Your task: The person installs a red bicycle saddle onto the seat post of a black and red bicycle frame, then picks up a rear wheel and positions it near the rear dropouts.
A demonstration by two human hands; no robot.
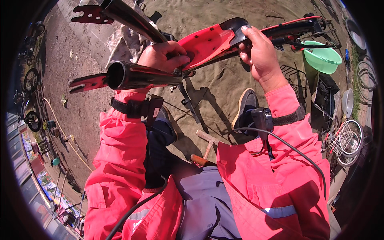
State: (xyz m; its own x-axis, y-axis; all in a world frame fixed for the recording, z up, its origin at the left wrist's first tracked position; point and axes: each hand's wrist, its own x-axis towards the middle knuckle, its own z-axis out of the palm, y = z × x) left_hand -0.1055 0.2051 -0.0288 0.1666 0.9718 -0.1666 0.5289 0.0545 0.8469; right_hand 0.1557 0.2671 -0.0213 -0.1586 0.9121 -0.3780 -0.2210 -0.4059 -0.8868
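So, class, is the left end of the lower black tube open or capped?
Open: the lower black tube shows a dark, hollow mouth at that end, with no cap across it.

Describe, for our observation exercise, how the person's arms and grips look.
The left sleeve and right sleeve are loose, creased and pinkish-red. Each forearm wears a black strap near the wrist, with a boxy black device. Black cables trail over the clothing. The left grip and right grip wear no gloves.
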